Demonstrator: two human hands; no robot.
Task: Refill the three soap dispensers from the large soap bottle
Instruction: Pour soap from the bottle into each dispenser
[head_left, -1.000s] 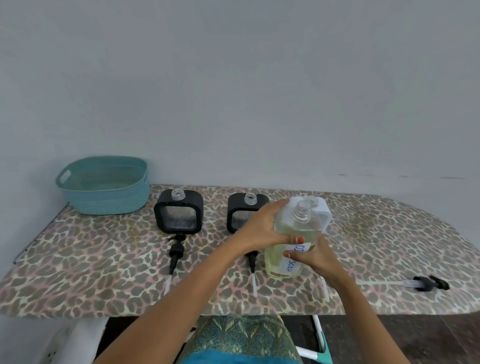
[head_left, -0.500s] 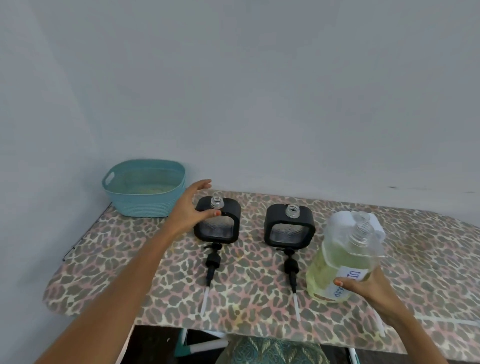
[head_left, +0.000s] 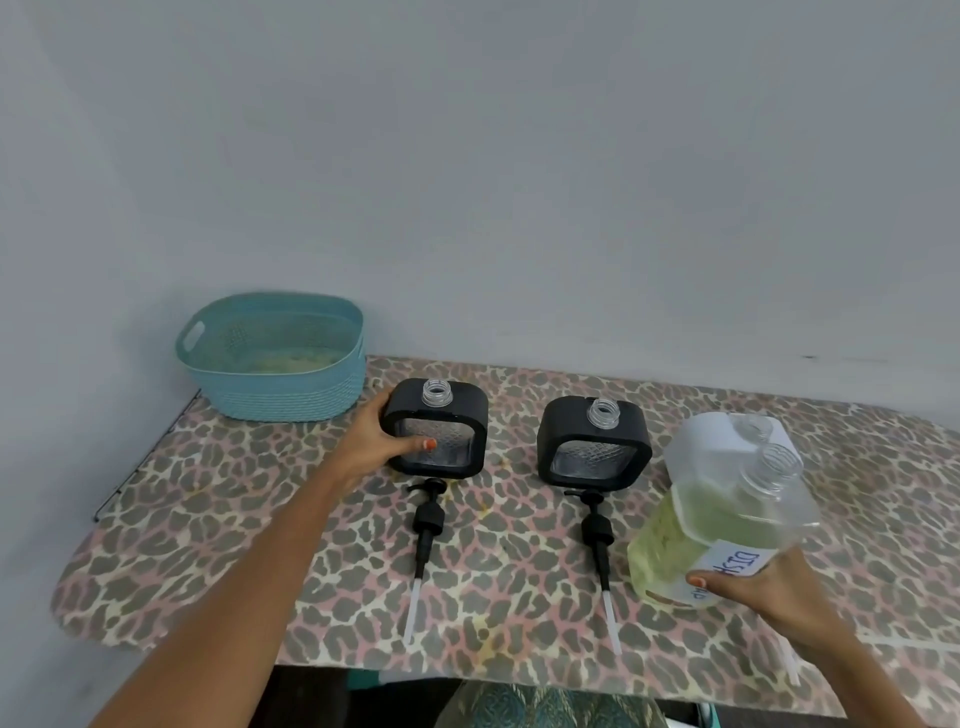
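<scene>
The large soap bottle (head_left: 717, 525) is held low on its labelled side by the right hand (head_left: 769, 587), whose fingers are closed around it; whether its base rests on the patterned table (head_left: 249, 540) or is lifted just clear cannot be told. The bottle is uncapped and roughly half full of yellowish soap. Its long axis is tipped away from the person, so that its open mouth (head_left: 775, 464) points up and towards the wall. The left dispenser (head_left: 436, 434) stands upright with its open neck pointing straight up, and its side is clasped by the left hand (head_left: 379, 441). The middle dispenser (head_left: 594, 449) stands untouched just beside the bottle, and a third dispenser (head_left: 737, 431), pale and partly hidden, is behind the bottle. Two pumps (head_left: 428, 525) lie flat in front, their tubes pointing towards the person. A spill is judged the main risk: the dispenser necks are narrow, and the low, one-handed hold gives little control over a heavy bottle. The third dispenser could also be knocked over as the bottle is moved away from it.
</scene>
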